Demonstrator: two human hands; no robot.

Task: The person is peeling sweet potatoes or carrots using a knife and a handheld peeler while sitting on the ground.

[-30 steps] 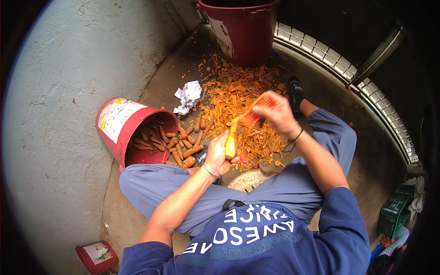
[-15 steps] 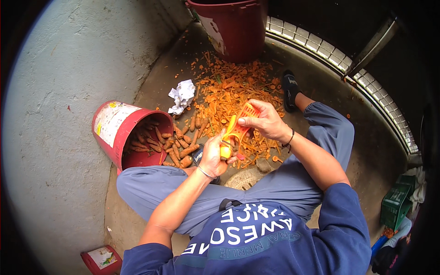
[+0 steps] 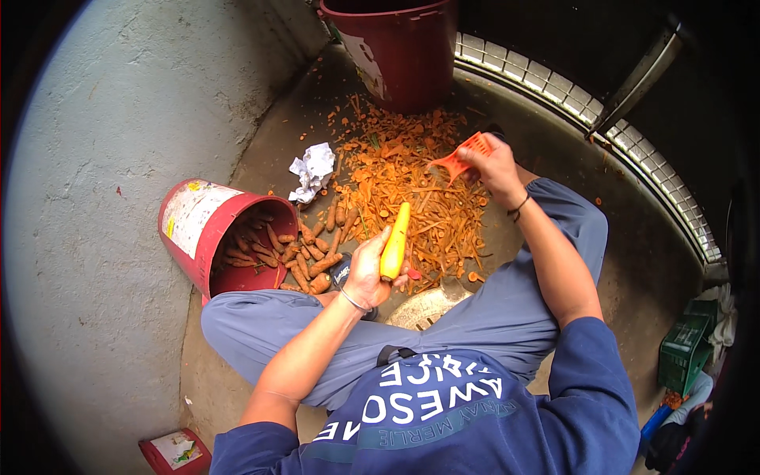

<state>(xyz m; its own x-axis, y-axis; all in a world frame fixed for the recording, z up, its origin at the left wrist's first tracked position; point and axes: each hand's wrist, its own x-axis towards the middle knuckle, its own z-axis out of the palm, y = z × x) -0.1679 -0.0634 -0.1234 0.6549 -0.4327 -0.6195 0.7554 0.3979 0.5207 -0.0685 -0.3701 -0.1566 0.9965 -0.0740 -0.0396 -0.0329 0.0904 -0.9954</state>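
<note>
A peeled, bright yellow-orange carrot point(image 3: 395, 245) points up and away from me, its thick end in my left hand point(image 3: 370, 273), whose fingers are closed around it. Farther out to the right, my right hand point(image 3: 496, 168) grips an orange peeler point(image 3: 459, 157) with a slotted handle, its forked head turned to the left. Peeler and carrot are apart. Beneath both hands spreads a heap of carrot peelings and cut ends point(image 3: 423, 182). Unpeeled, soil-coated carrots point(image 3: 313, 257) lie left of my left hand, spilling from a red bucket point(image 3: 178, 222) tipped on its side.
An upright red bin point(image 3: 404, 59) stands beyond the peelings. Crumpled white paper point(image 3: 313, 170) lies left of the heap. A grey wall point(image 3: 103, 198) rises at the left. A green crate point(image 3: 685, 344) sits at the right, and another red container point(image 3: 176, 451) at the lower left.
My right hand has drawn the peeler off the carrot, moving it away and to the right. The carrot stays in my left hand, now in plain sight.
</note>
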